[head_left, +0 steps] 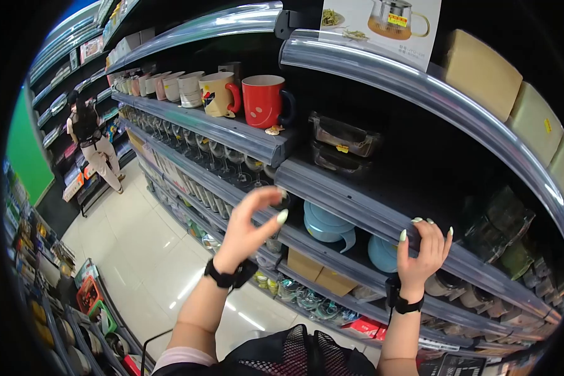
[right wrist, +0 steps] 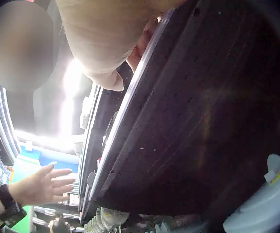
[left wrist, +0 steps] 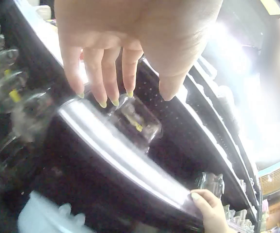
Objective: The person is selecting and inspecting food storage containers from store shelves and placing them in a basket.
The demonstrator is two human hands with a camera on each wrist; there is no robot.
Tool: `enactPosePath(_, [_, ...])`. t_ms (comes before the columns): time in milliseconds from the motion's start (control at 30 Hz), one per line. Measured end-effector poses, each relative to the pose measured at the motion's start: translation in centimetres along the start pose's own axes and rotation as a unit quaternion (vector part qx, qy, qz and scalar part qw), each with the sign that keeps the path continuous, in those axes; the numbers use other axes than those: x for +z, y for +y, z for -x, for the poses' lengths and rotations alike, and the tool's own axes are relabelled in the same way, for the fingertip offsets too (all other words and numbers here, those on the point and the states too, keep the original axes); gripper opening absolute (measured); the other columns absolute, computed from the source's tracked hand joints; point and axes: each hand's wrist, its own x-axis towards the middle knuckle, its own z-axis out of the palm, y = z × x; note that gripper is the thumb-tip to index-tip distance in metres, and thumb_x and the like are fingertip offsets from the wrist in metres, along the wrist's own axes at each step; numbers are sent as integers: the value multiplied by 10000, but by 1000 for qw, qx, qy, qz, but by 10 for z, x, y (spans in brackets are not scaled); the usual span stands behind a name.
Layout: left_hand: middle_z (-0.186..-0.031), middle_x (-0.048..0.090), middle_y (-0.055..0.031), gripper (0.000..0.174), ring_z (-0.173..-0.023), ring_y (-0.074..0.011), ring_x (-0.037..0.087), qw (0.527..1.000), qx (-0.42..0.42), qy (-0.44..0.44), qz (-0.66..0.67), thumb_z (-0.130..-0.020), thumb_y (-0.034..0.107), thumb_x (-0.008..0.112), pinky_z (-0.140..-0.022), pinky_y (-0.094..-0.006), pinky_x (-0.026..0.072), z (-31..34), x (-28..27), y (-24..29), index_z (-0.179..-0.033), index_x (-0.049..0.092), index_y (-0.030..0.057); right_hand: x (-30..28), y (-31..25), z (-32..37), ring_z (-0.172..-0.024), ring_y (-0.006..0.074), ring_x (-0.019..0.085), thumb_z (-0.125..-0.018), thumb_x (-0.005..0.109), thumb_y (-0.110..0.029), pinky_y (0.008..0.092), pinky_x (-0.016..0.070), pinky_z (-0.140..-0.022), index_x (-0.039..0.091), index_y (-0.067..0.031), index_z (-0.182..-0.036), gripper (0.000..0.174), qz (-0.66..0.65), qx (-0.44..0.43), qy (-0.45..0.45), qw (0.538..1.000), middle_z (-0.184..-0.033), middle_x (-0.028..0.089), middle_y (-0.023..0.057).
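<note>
My left hand (head_left: pixel 247 225) is raised in front of the shelves, its palm bare and its thumb and fingers spread apart around nothing. Beyond its fingertips in the left wrist view is a clear glass container (left wrist: pixel 142 124) with a yellow tag; the head view shows two such glass containers (head_left: pixel 344 141), one above the other, at the back of the shelf. My right hand (head_left: pixel 425 250) rests on the plastic-covered shelf edge (head_left: pixel 351 200), fingers over the top and thumb to the left. Light-blue pots (head_left: pixel 326 222) stand on the shelf below.
A red mug (head_left: pixel 260 103) and a cream mug (head_left: pixel 218 95) stand on the left shelf, with stemmed glasses (head_left: pixel 216 156) beneath. Cardboard boxes (head_left: pixel 482 72) sit upper right. Dark glassware (head_left: pixel 498 225) stands at right. Another person (head_left: pixel 91 138) is down the tiled aisle (head_left: pixel 144 250).
</note>
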Motion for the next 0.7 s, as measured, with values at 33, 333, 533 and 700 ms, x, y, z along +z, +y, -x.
enactPosePath(33, [-1213,611,-94,481,-1143,-203,580,1000,8,-14,-1,-825,142,724,-975,-354,453,-19,-5,7,-1256,538,37,-1,-1,0,-1050,250,610,-780,672,-204,477,272,-1122,644,-97,-989,236,-3,3,-3,1000,-1011,675,37])
enactPosePath(333, [-1436,435,-123,748,-1347,-267,412,985,155,-46,-61,-788,199,782,-1078,-431,370,-132,17,40,-1408,382,80,-8,-3,-2,-1089,256,592,-772,659,-203,483,243,-1133,636,-89,-1023,276,-16,4,-32,999,-1056,667,49])
enactPosePath(533, [-1210,626,-126,673,-1141,-247,602,983,131,-116,-62,-763,179,803,-987,-322,461,-162,28,23,-1342,480,59,-7,-5,-1,-1077,259,591,-760,664,-194,487,256,-1121,628,-84,-1023,288,-1,1,-27,1000,-1057,662,55])
enactPosePath(700, [-1225,621,-86,602,-1052,-156,633,990,84,-78,86,-733,-61,737,-909,-279,512,-158,41,14,-1288,515,5,-6,-1,0,-1065,260,594,-749,659,-200,482,264,-1118,629,-92,-1021,294,-2,-2,-23,1000,-1045,661,50])
